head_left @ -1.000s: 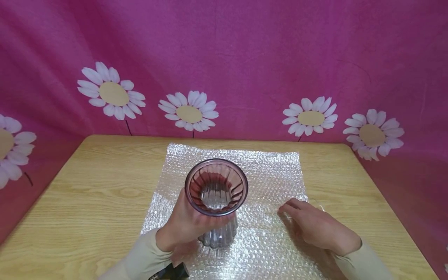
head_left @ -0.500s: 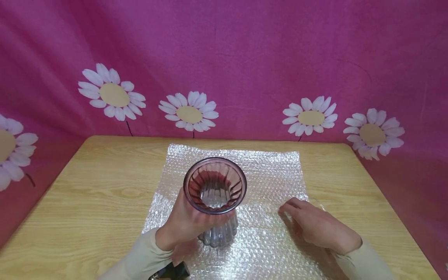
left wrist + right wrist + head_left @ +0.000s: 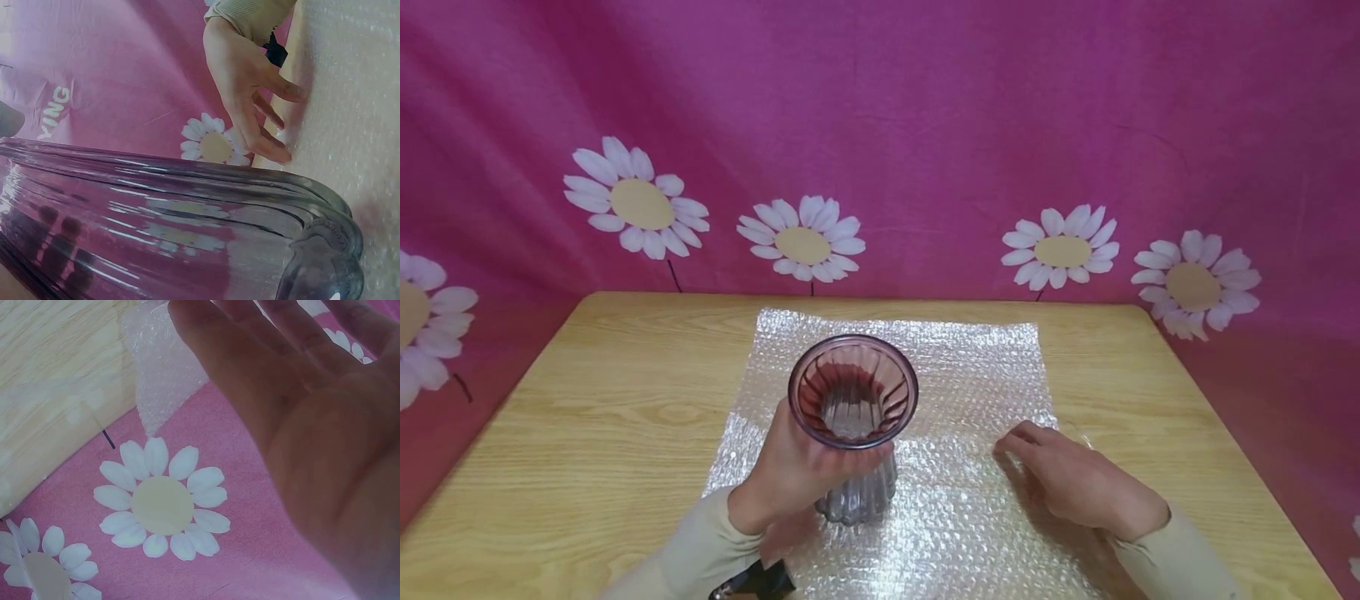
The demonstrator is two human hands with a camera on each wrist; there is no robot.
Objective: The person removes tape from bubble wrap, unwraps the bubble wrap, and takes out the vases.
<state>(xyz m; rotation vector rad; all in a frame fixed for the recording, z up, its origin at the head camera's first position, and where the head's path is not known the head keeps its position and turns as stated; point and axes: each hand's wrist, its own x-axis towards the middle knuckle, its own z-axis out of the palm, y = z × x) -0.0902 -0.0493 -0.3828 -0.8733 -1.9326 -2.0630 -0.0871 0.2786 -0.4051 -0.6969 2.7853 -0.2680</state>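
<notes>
A ribbed glass vase (image 3: 857, 492), purple toward its flared mouth and clear at the base, stands over the bubble wrap (image 3: 955, 383) in the head view. My left hand (image 3: 801, 462) grips it just below the rim. In the left wrist view the vase (image 3: 187, 206) lies across the picture, its scalloped foot close to the wrap, and several fingers show through the glass. My right hand (image 3: 1071, 479) holds nothing; its loosely bent fingers hover by the right side of the wrap. From the right wrist view, the palm side of this hand (image 3: 312, 406) is seen.
A wooden table (image 3: 625, 417) extends around the bubble wrap sheet. Behind it and along its sides hangs a pink cloth (image 3: 925, 150) printed with white daisies. A small black object (image 3: 756, 581) shows beneath the left wrist at the bottom edge.
My left hand and the vase have shifted slightly left, with the mouth a little farther from me. The right hand stays practically in place.
</notes>
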